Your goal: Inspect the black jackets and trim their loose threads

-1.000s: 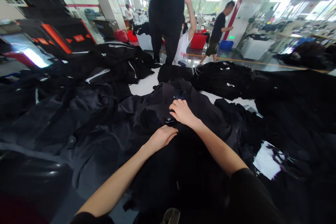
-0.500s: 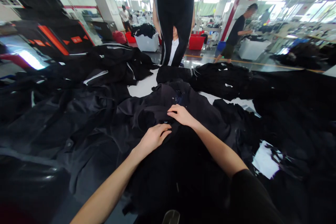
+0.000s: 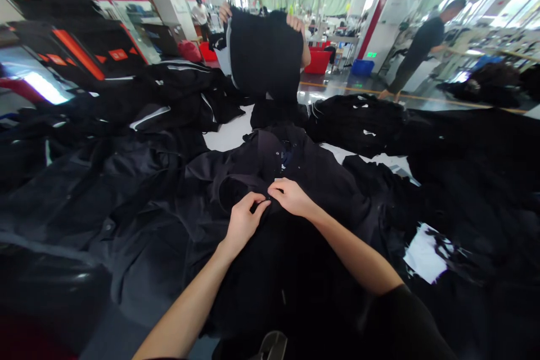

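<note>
A dark garment (image 3: 320,166) with round fasteners near its neck opening lies spread directly in front of me, mid-table, its near edge bunched beneath my fingers. My left hand (image 3: 243,220) is nearly closed, thumb and forefinger pinching the cloth; my right hand (image 3: 294,198), fingers curled and drawn together, grips it just beside the left fingertips. Dark clothing (image 3: 147,163) covers the table to my left, while a white sheet (image 3: 426,254) with ragged dark patches lies among more dark fabric on my right. Beyond the garment, patches of the pale tabletop (image 3: 231,131) show between black clothes, some striped in white. Across the table, a person's two hands hold up black trousers (image 3: 265,53) with a pale side stripe, blocking the view of the person's face. A red bin (image 3: 317,61) and a blue bin (image 3: 363,67) stand on the floor behind, and a person in dark clothes (image 3: 422,48) leans at right. Black cases with orange bands (image 3: 84,48) stand at far left.
</note>
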Demonstrator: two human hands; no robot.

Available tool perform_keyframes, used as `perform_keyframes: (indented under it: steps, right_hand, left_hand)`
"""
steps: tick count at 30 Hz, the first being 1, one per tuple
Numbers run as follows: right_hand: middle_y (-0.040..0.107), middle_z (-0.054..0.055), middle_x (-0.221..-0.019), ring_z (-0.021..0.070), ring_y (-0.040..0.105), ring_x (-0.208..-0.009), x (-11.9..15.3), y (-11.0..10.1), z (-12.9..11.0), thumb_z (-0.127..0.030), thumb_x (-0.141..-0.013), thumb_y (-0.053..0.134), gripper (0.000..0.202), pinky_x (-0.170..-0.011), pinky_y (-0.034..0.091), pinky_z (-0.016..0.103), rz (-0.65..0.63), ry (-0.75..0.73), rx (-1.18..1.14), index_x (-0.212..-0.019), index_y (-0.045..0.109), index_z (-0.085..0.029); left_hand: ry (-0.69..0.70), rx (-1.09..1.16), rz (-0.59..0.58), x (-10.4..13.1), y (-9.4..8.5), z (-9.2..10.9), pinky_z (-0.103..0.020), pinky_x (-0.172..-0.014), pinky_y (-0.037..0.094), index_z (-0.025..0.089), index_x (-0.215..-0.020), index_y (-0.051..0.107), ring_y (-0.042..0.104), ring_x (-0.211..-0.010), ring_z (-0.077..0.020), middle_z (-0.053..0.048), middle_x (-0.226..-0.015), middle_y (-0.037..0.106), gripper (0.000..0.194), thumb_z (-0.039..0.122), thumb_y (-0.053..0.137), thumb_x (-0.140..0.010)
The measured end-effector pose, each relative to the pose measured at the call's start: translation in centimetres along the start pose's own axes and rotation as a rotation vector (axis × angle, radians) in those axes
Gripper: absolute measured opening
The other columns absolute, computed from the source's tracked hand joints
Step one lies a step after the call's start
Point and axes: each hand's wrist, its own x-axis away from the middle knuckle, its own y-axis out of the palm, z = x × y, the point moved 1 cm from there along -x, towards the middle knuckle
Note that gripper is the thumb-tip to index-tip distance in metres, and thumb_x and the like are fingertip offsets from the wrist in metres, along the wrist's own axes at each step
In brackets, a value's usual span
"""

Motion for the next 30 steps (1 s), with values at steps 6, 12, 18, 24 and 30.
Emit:
perform_keyframes:
  steps: [6, 12, 18, 24, 30]
  right_hand:
    - [0.068, 0.003, -0.082, 0.0168, 0.058, -0.083, 0.4, 0.2, -0.3, -0.014, -0.093, 0.052, 0.023, -0.080, 0.040, 0.030, -0.012, 0.021, 0.124, -0.076, 0.068, -0.018]
    - [0.066, 0.005, -0.085, 0.0187, 0.054, -0.085, 1.1, 0.6, -0.5, -0.016, -0.095, 0.049, 0.023, -0.078, 0.037, 0.032, 0.006, -0.078, 0.296, -0.080, 0.065, -0.017]
    - [0.062, 0.008, -0.086, 0.0202, 0.049, -0.083, 1.6, 1.0, -0.2, -0.017, -0.096, 0.045, 0.024, -0.075, 0.033, 0.033, -0.043, -0.190, 0.540, -0.081, 0.063, -0.014]
    - [0.061, 0.007, -0.085, 0.0210, 0.048, -0.082, 1.8, 1.6, 0.7, -0.019, -0.098, 0.043, 0.025, -0.073, 0.031, 0.034, -0.021, -0.260, 0.646, -0.087, 0.065, -0.015]
    - [0.059, 0.007, -0.082, 0.0198, 0.046, -0.078, 2.3, 2.7, 1.3, -0.019, -0.098, 0.044, 0.025, -0.071, 0.031, 0.034, 0.034, -0.365, 0.687, -0.086, 0.066, -0.014]
  left_hand:
    - [0.049, -0.072, -0.044, -0.1, 0.4, -0.1, -0.025, -0.070, 0.049, 0.019, -0.081, 0.062, 0.062, -0.070, -0.0136, 0.001, -0.078, 0.066, 0.014, 0.031, 0.062, -0.090]
    - [-0.088, -0.012, -0.112, -0.1, 0.5, 0.4, -0.024, -0.063, 0.044, 0.018, -0.075, 0.062, 0.058, -0.063, -0.0121, 0.002, -0.071, 0.064, 0.020, 0.031, 0.060, -0.090]
    - [-0.217, 0.046, -0.160, 0.0, 1.1, 0.4, -0.022, -0.065, 0.042, 0.018, -0.073, 0.060, 0.055, -0.064, -0.0111, 0.003, -0.069, 0.060, 0.024, 0.032, 0.056, -0.092]
    - [-0.104, -0.201, -0.094, -0.5, 0.9, 0.0, -0.028, -0.075, 0.046, 0.019, -0.097, 0.058, 0.058, -0.086, -0.0173, -0.004, -0.100, 0.057, 0.012, 0.024, 0.062, -0.086]
    - [0.056, -0.192, -0.350, -1.2, -0.2, -1.4, -0.030, -0.083, 0.047, 0.020, -0.099, 0.058, 0.058, -0.093, -0.0183, -0.003, -0.097, 0.058, 0.008, 0.022, 0.055, -0.091]
